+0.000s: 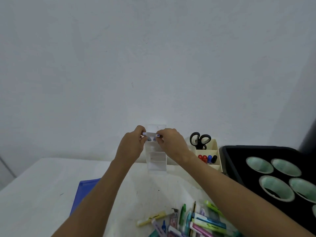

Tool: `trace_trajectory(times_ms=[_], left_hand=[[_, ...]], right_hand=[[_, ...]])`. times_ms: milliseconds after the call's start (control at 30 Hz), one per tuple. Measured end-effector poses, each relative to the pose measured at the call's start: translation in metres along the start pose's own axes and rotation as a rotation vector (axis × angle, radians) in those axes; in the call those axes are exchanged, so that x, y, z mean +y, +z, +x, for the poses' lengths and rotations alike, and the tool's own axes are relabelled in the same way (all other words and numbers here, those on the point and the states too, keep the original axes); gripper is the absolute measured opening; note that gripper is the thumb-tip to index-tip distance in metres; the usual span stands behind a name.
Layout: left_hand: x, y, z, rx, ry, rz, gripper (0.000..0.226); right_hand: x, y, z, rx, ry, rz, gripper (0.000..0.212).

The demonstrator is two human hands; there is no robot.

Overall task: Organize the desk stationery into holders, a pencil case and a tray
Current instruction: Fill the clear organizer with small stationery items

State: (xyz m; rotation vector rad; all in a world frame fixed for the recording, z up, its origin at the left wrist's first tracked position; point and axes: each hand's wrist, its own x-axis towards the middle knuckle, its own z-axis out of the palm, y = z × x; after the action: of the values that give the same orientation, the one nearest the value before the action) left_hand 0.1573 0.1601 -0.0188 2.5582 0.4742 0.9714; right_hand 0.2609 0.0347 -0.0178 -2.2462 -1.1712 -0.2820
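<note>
Both hands meet just below frame centre at the top of a clear, tiered acrylic holder (156,159) standing against the wall. Left hand (132,144), fingers curled, pinches something small and greyish at the holder's upper compartment; right hand (171,142) does likewise from the other side. What each pinches is too small to tell. Right of them: cream plastic compartment holder (215,151) with black-handled scissors (200,140) upright at back, red, blue and black markers (207,159) in front. Far right: black tray (239,151) bearing green-lined paper cups (276,188). Lower centre-right: loose pile of highlighters and pens (193,221) on white table (34,194). Lower left: blue plastic tray (83,190), partly behind the left forearm.
</note>
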Motion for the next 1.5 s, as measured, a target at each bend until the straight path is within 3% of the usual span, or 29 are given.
trace_trajectory(times_ms=[200, 467, 633, 900, 1000, 1200, 1367, 1500], left_hand=[[-0.006, 0.008, 0.003, -0.071, 0.002, 0.14, 0.01], [-0.017, 0.021, 0.004, -0.076, 0.011, 0.144, 0.02], [-0.018, 0.025, 0.0, -0.092, 0.014, 0.125, 0.012], [0.005, 0.009, -0.038, -0.026, -0.046, 0.033, 0.037], [0.011, 0.01, -0.068, -0.204, -0.098, 0.052, 0.035], [0.0, 0.024, -0.112, -0.715, -0.11, 0.171, 0.028], [0.011, 0.046, -0.127, -0.886, -0.056, 0.141, 0.03], [0.005, 0.054, -0.127, -0.952, -0.098, 0.091, 0.03]], right_hand=[[-0.008, 0.019, 0.007, -0.007, 0.015, -0.061, 0.025], [-0.01, 0.034, 0.015, -0.019, 0.0, -0.058, 0.024], [-0.007, 0.037, 0.013, -0.049, -0.004, 0.025, 0.019], [-0.008, 0.014, -0.03, -0.038, -0.063, 0.066, 0.026], [0.001, 0.003, -0.067, -0.122, -0.078, 0.063, 0.022], [0.011, -0.002, -0.128, -0.608, -0.06, 0.072, 0.015], [-0.001, 0.015, -0.161, -0.863, -0.048, -0.045, 0.028], [-0.009, 0.017, -0.174, -0.903, -0.01, -0.174, 0.039]])
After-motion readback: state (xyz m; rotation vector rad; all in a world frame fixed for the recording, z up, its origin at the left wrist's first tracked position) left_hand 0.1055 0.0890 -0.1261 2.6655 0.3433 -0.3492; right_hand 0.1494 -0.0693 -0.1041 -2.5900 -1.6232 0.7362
